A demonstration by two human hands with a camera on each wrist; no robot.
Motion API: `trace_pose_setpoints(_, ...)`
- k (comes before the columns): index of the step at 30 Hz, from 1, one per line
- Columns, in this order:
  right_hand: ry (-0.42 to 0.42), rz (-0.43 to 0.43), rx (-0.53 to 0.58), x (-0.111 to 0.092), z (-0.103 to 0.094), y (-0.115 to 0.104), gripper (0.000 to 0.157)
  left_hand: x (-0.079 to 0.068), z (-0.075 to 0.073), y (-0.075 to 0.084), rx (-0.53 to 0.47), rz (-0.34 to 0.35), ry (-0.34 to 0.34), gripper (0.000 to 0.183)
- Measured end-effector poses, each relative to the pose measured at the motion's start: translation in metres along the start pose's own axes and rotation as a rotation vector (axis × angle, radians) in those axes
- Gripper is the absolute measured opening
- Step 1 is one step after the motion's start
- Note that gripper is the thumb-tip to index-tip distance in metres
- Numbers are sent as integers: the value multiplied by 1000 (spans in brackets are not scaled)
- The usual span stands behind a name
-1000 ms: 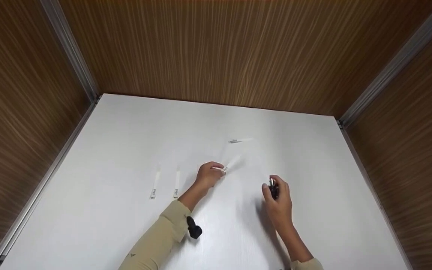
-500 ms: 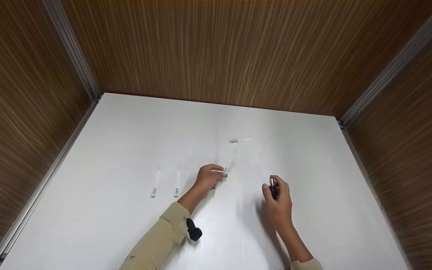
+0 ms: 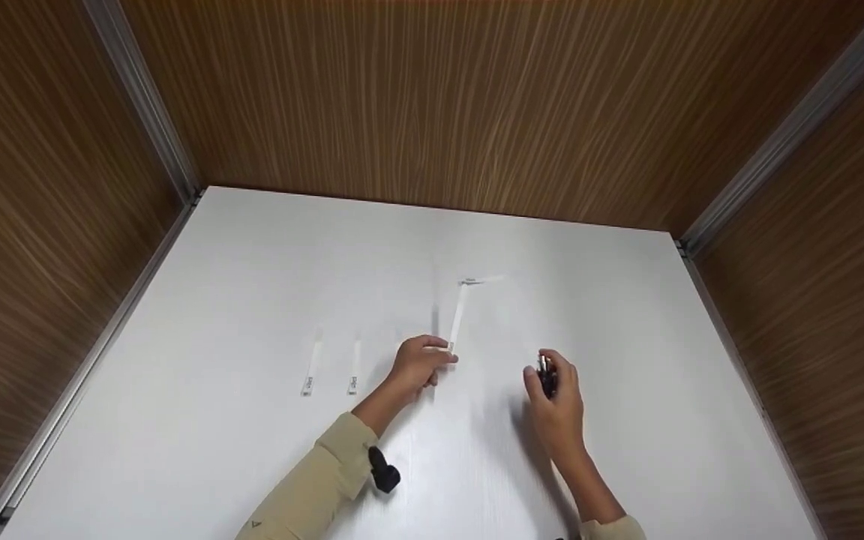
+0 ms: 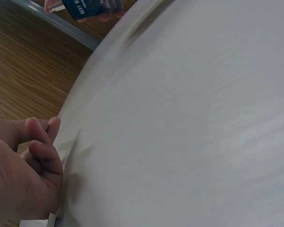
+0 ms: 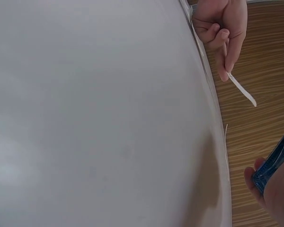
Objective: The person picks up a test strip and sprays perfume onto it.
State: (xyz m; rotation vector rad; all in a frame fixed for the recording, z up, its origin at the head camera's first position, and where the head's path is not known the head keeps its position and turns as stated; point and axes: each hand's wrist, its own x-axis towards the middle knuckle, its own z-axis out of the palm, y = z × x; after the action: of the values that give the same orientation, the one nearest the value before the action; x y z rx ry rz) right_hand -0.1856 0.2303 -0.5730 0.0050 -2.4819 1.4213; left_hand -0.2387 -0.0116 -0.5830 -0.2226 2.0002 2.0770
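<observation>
My left hand (image 3: 417, 361) pinches one end of a white paper test strip (image 3: 458, 313) between thumb and fingers. In the right wrist view that strip (image 5: 242, 90) sticks out in the air, slightly bent. Its far end lines up in the head view with another strip (image 3: 481, 281) lying behind it on the table. My right hand (image 3: 561, 409) grips a small dark blue perfume bottle (image 3: 547, 377) with a silvery top, held above the table to the right. White lettering shows on the bottle's label (image 4: 83, 8) in the left wrist view.
Two more white strips lie left of my left hand, the outer strip (image 3: 311, 367) and the inner strip (image 3: 355, 366), printed ends toward me. They rest on a white table (image 3: 252, 262). Brown wood-grain panels (image 3: 432, 97) with metal corner rails enclose its back and sides.
The strip in my left hand has swung from slanting right to pointing nearly straight away from me. That hand has shifted slightly toward me. My right hand stays put with the perfume bottle.
</observation>
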Motion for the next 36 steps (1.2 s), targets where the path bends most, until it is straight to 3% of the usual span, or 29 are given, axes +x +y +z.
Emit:
trace_pose_setpoints(14,-17,1,21,2,1,-3,44,-22,6,3,2,52,-19,31)
trace_pose_setpoints(36,-26,-24,-16,6,13,-10,43,-70,13,-22,47,36,-16,27)
